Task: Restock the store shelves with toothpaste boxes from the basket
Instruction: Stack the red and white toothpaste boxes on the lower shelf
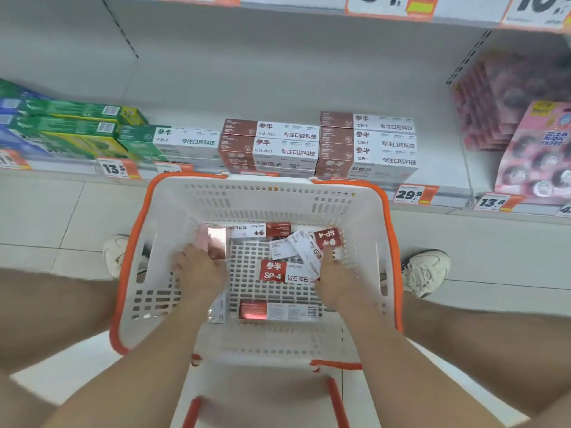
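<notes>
- Pale floor tiles are seen beneath a white store shelf, on whose lip price tags reading "13.5", "29.9" and "13.8" are fixed.
- A white basket with an orange rim is set on the floor in front of the shelf, between two white sneakers.
- Several toothpaste boxes are scattered on the basket's floor. An "SP-4" box near the middle is laid flat with its long axis left to right and its red end to the left; "oralshark" can be read on it.
- A second "SP-4" box is tilted diagonally at the far right, its print upside down.
- A box with a barcode is laid left to right near the basket's near wall, its small print too blurred to read.
- The left hand is lowered onto a shiny pink box, fingers curled over its near end; whether it is gripped cannot be told. Another box beneath the left wrist is mostly hidden.
- The right hand is spread loosely over the diagonal box and the end of the central one; a firm hold cannot be confirmed.
- On the shelf, stacked maroon-and-white boxes marked "CB-1" are lined up lengthwise along the edge, with green boxes to the left.
- Pink packets at the right are cut off by the frame.
</notes>
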